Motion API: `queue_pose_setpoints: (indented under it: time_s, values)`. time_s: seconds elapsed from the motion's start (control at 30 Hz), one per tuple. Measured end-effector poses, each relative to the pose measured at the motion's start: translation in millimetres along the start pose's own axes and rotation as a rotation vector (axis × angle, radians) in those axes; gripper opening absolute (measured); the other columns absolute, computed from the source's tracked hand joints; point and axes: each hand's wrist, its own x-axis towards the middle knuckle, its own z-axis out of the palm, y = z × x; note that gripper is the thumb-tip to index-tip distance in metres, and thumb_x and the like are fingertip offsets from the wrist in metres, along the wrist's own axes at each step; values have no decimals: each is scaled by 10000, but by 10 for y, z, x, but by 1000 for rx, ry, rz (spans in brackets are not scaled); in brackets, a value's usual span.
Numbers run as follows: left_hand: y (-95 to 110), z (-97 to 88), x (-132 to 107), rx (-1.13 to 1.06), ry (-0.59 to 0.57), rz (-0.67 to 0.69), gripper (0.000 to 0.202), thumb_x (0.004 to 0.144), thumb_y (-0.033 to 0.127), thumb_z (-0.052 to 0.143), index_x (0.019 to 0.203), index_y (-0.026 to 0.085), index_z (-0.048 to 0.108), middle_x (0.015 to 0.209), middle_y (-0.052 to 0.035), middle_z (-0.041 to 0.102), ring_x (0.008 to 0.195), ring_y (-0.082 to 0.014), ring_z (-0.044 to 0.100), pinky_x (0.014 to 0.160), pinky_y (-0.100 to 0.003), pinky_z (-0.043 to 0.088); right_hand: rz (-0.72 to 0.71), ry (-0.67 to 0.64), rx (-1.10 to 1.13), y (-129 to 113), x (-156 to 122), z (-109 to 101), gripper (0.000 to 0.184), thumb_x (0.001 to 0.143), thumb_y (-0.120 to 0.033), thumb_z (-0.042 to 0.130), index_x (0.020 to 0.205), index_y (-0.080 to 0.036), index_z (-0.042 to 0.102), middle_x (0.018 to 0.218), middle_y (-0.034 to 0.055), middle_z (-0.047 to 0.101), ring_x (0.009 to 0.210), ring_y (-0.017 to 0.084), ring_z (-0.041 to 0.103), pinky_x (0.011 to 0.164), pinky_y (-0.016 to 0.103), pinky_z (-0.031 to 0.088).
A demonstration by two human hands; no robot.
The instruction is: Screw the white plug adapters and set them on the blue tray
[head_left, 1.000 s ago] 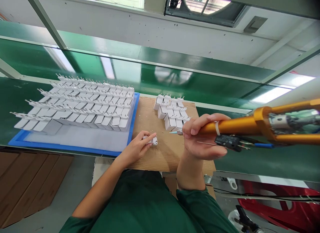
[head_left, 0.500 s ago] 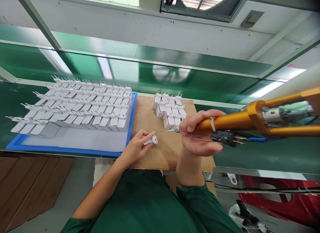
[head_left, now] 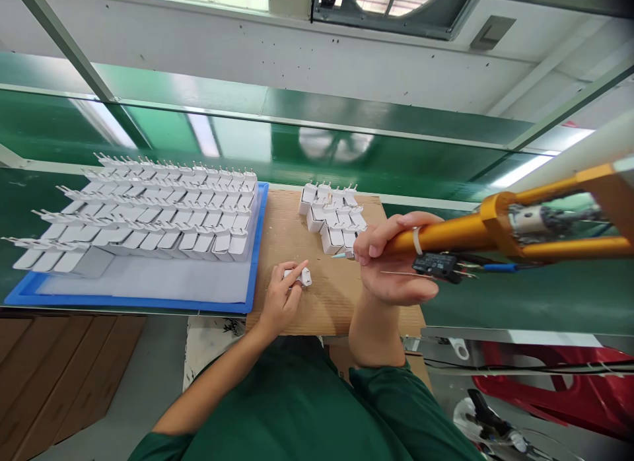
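My left hand (head_left: 281, 297) pinches a small white plug adapter (head_left: 303, 277) against the cardboard sheet (head_left: 292, 233), its fingers closed round it. My right hand (head_left: 391, 269) is wrapped round the barrel of a gold-coloured dispensing gun (head_left: 500, 230), whose thin teal tip (head_left: 341, 255) points left, a short way right of the adapter. A black microswitch (head_left: 436, 263) is strapped under the barrel. A cluster of several white adapters (head_left: 333, 216) stands on the cardboard just behind the tip.
A blue tray (head_left: 252, 263) at left carries rows of several white adapters (head_left: 148, 210) on a white sheet. A green conveyor belt (head_left: 347, 157) runs behind. Brown cartons (head_left: 54, 368) lie at lower left, and something red (head_left: 555, 395) sits at lower right.
My left hand and the adapter shifted slightly left and nearer to me on the cardboard. The view drifted, and the gun stayed in my right hand.
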Motion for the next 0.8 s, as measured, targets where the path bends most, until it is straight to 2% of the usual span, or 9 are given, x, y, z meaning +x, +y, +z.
queue_pose_setpoints:
  time_s: [0.2,0.33,0.43,0.5,0.57,0.63,0.7,0.8]
  values:
    - [40,5,12,-26,37,-29,388,969,145,429,1250,189,694,1148,-96,600,1077,-203,614,945,-356,527,9,36,-91,4,8,24,538,732,-813,626,967,-329,611,536,-80,387,315,91,245,262,268,237]
    - [60,3,13,-35,74,-54,289,980,189,449,1127,171,697,1115,-107,641,1065,-218,644,942,-377,543,6,42,-115,6,3,7,538,743,-818,603,972,-331,605,541,-78,392,322,94,234,264,271,236]
    - [76,-30,25,-83,63,-22,356,926,141,467,1229,193,646,1236,-120,666,1156,-236,646,1012,-418,533,8,38,-132,19,-5,-13,544,755,-822,578,999,-336,609,540,-76,413,329,105,247,268,274,242]
    - [100,-65,46,-113,28,46,514,862,106,500,1360,210,573,1396,-130,620,1285,-263,596,1090,-463,493,-8,37,-102,27,-5,-18,544,762,-808,586,1016,-328,623,543,-76,422,330,104,254,267,269,243]
    - [129,-91,75,-107,-4,116,554,845,120,551,1389,223,560,1457,-126,595,1340,-286,560,1127,-501,462,-20,23,-57,28,0,-17,532,776,-775,607,1041,-314,640,556,-75,439,332,99,265,269,263,247]
    - [150,-96,104,-85,-7,135,437,879,165,596,1311,230,624,1350,-114,673,1265,-279,607,1089,-494,492,-25,3,-17,22,8,-13,522,787,-740,632,1066,-300,653,573,-72,459,338,93,278,273,256,255]
    - [153,-79,123,-78,4,114,325,910,196,611,1227,226,674,1190,-97,737,1129,-250,665,1000,-443,546,-27,-3,12,16,15,-11,516,791,-712,649,1082,-286,664,588,-71,474,345,86,290,275,249,263]
    - [130,-39,128,-68,24,107,290,911,190,618,1187,216,701,1094,-85,747,1023,-220,685,903,-378,576,-24,-3,23,24,14,-21,514,792,-705,651,1085,-283,668,595,-72,475,346,81,293,274,240,268]
